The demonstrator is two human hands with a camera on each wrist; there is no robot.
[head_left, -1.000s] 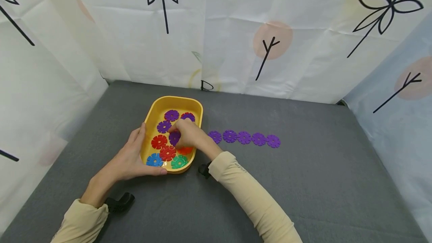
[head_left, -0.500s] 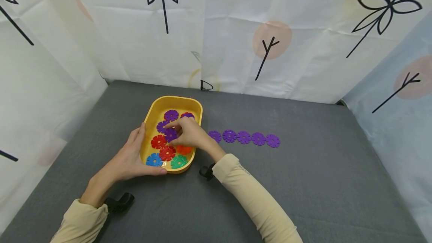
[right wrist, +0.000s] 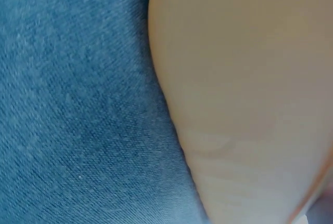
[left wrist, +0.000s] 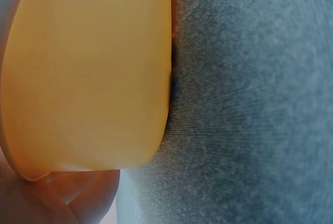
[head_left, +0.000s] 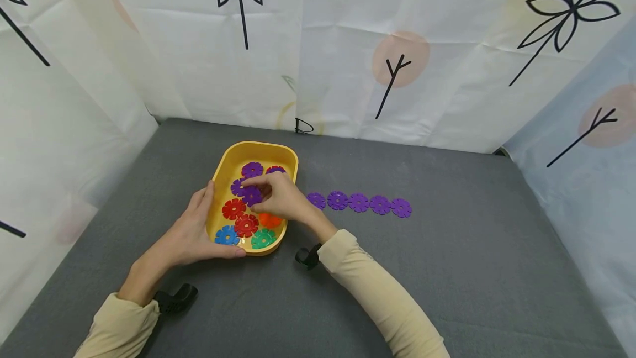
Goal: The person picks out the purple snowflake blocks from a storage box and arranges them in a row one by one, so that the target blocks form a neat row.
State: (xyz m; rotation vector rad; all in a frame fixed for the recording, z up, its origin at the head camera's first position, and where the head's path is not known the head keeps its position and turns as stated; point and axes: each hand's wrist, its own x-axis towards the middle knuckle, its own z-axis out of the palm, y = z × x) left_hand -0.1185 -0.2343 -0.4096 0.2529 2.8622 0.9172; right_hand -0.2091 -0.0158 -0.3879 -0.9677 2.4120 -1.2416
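Note:
A yellow tray (head_left: 258, 151) stands on the grey cloth in the head view, with flower-shaped plastic discs inside. My left hand (head_left: 191, 236) grips its near left corner, fingers along the left side and thumb on the front rim. The tray's outer wall (left wrist: 88, 78) fills much of the left wrist view. Inside the tray, my right hand (head_left: 280, 198) pinches a purple flower-shaped disc (head_left: 252, 196) between thumb and fingers. Around it lie another purple disc (head_left: 252, 169), red discs (head_left: 245, 226), an orange disc (head_left: 270, 220), a blue disc (head_left: 227, 235) and a green disc (head_left: 264, 238).
To the right of the tray, several purple discs (head_left: 359, 203) lie in a row on the grey cloth (head_left: 447, 269). A white patterned curtain (head_left: 338, 70) hangs behind and at both sides. Black wrist devices (head_left: 176, 299) sit below the hands.
My right hand has drawn the purple disc slightly left and away from the orange disc, exposing more of the orange one. The left hand and the tray stay put.

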